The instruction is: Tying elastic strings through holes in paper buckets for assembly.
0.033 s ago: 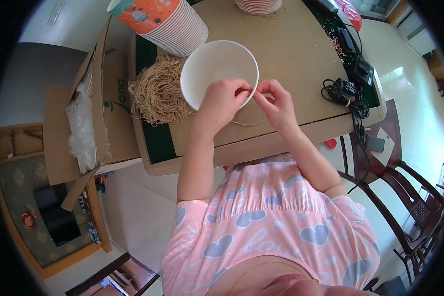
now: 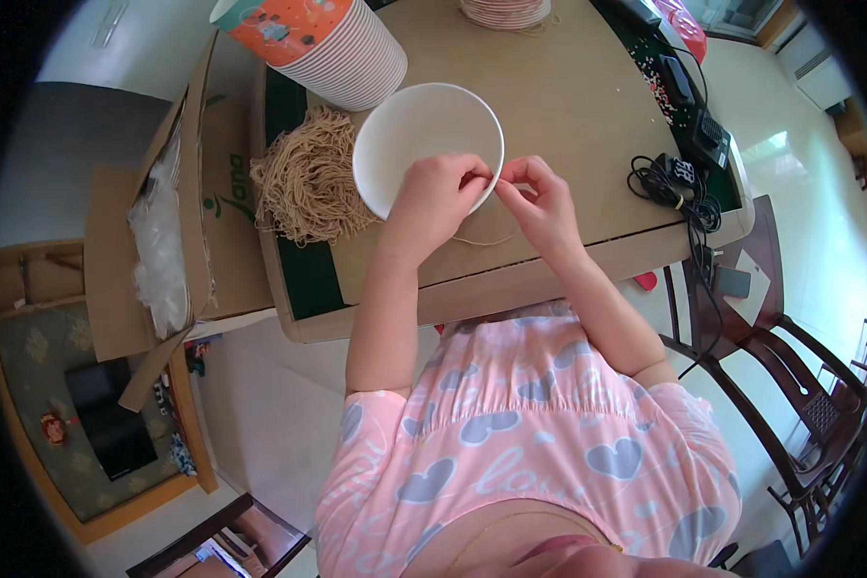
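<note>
An open cardboard box stands beside the left edge of the bench, clear plastic wrapping showing in its mouth. Near the right edge lie a bundled black cable and a black adapter. Past that side, a dark wooden chair bears a flat grey object; at far left, a black panel shows inside a wooden frame
</note>
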`<state>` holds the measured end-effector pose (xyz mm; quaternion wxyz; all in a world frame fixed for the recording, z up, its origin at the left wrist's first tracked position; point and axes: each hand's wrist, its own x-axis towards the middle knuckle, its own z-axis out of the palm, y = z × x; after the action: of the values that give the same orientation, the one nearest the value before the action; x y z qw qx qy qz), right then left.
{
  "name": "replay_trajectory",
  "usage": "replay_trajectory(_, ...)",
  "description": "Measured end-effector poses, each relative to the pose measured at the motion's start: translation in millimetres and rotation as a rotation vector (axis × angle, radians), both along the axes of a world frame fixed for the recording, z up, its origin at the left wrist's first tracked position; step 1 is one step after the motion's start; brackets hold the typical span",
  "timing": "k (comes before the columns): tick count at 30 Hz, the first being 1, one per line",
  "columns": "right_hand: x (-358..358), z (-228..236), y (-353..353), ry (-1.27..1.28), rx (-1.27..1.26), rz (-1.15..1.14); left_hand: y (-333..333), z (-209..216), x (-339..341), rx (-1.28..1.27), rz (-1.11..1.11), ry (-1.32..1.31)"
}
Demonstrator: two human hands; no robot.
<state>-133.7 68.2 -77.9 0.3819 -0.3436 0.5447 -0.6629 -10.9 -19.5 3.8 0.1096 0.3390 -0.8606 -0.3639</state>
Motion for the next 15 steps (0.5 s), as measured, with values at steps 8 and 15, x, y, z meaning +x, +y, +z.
replay_trajectory(8,7,67,27,0.552,-0.148,0.131,-8,0,3,0.364,0.207,0.246)
replay_trajectory(15,10,117,9,0.786,-0.314,0.428,-33,-7,18,1.149,0.116,0.315)
